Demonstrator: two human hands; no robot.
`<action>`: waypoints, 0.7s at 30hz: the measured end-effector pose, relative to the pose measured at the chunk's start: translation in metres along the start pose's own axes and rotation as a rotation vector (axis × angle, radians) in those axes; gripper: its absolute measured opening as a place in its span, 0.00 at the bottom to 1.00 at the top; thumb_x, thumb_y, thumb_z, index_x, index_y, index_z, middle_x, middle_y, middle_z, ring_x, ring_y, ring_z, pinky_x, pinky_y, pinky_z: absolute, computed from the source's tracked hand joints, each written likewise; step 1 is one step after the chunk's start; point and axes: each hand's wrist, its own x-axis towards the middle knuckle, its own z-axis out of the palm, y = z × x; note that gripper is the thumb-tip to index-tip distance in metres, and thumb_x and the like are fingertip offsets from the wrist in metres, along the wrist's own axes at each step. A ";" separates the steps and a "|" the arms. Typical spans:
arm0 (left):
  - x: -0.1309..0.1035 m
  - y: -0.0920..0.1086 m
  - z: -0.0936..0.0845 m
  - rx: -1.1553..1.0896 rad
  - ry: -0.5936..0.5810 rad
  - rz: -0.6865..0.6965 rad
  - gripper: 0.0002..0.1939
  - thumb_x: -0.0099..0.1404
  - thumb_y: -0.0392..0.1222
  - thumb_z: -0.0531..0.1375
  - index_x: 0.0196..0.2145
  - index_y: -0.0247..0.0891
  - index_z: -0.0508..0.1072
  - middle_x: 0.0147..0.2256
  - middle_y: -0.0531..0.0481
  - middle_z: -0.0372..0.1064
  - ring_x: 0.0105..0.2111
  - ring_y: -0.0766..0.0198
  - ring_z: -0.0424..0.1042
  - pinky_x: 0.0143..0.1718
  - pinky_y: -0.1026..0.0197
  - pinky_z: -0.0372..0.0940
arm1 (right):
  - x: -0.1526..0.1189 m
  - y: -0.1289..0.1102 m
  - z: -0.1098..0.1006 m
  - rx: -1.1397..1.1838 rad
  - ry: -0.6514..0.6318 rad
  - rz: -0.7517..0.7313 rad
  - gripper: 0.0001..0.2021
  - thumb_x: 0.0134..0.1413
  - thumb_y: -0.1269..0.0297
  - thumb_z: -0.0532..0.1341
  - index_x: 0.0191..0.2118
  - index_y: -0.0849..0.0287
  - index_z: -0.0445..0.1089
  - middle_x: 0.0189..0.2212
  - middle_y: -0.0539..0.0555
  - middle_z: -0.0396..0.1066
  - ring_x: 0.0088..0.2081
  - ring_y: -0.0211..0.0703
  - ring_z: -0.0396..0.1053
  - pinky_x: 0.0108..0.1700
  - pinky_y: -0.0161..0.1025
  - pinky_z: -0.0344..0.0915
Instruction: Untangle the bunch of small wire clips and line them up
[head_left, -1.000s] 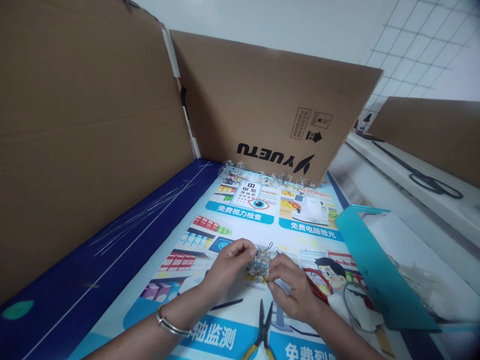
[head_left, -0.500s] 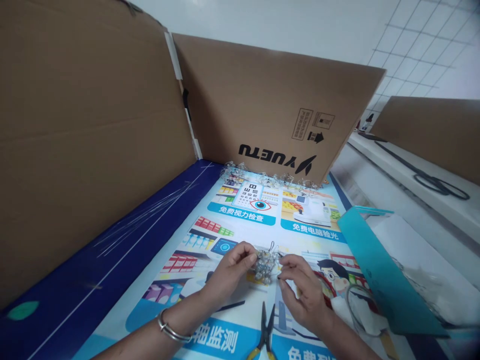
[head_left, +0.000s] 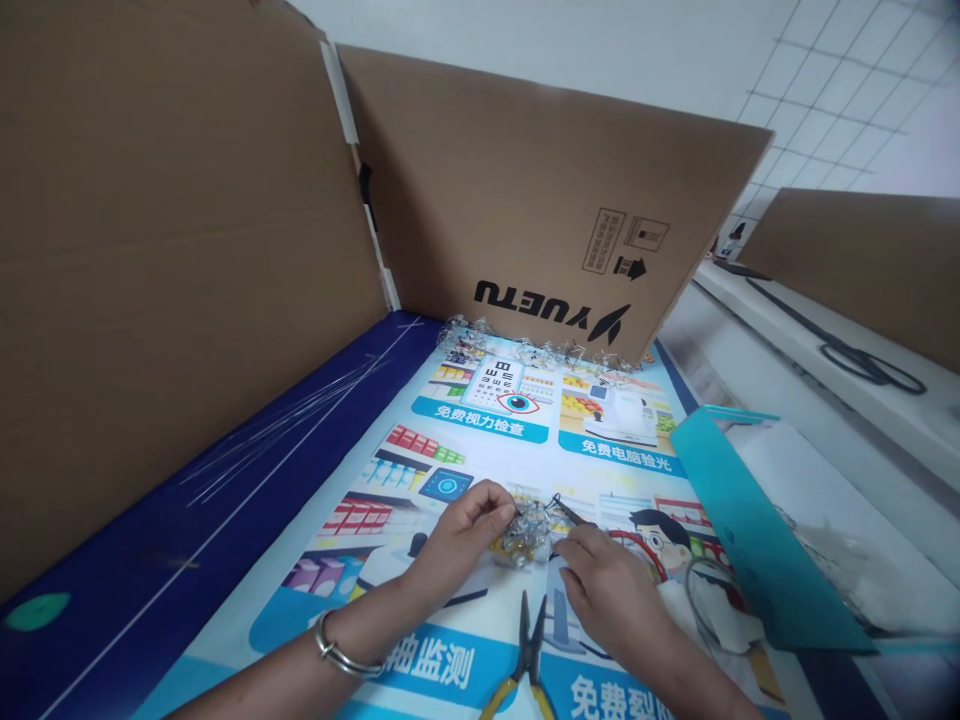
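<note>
above the blue-and-white printed sheet [head_left: 517, 460], my left hand [head_left: 461, 535] pinches a clear, roundish beaded cluster [head_left: 523, 538], seemingly mostly formed; my right hand [head_left: 619, 590] grips a slim dark tool [head_left: 574, 511] by its loose black loop [head_left: 553, 500].

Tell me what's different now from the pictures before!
The right hand has turned more palm-down, and a dark, slim, pointed tool now sticks out from it toward the clear, shiny, wiry cluster. The left hand still pinches the cluster's edge. The dark metal pliers with yellow handles stayed put.
</note>
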 end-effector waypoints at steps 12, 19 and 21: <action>-0.001 0.001 0.002 -0.017 -0.044 0.016 0.09 0.63 0.44 0.53 0.30 0.36 0.64 0.27 0.53 0.61 0.28 0.68 0.59 0.30 0.65 0.56 | 0.043 -0.026 -0.041 0.141 0.114 -0.212 0.08 0.52 0.74 0.56 0.37 0.57 0.68 0.33 0.56 0.68 0.40 0.47 0.59 0.40 0.44 0.57; 0.000 -0.006 0.002 -0.026 -0.024 0.017 0.11 0.63 0.47 0.53 0.30 0.36 0.64 0.27 0.53 0.61 0.28 0.67 0.60 0.30 0.64 0.56 | 0.055 -0.017 -0.037 0.135 -0.025 -0.138 0.12 0.47 0.70 0.62 0.40 0.54 0.67 0.33 0.52 0.68 0.38 0.45 0.62 0.41 0.41 0.54; 0.000 -0.007 0.003 -0.030 -0.019 0.014 0.11 0.63 0.47 0.53 0.30 0.36 0.64 0.27 0.53 0.60 0.28 0.67 0.60 0.30 0.64 0.56 | 0.055 -0.016 -0.036 0.150 -0.053 -0.120 0.14 0.46 0.70 0.62 0.42 0.54 0.66 0.33 0.52 0.68 0.37 0.44 0.63 0.40 0.39 0.54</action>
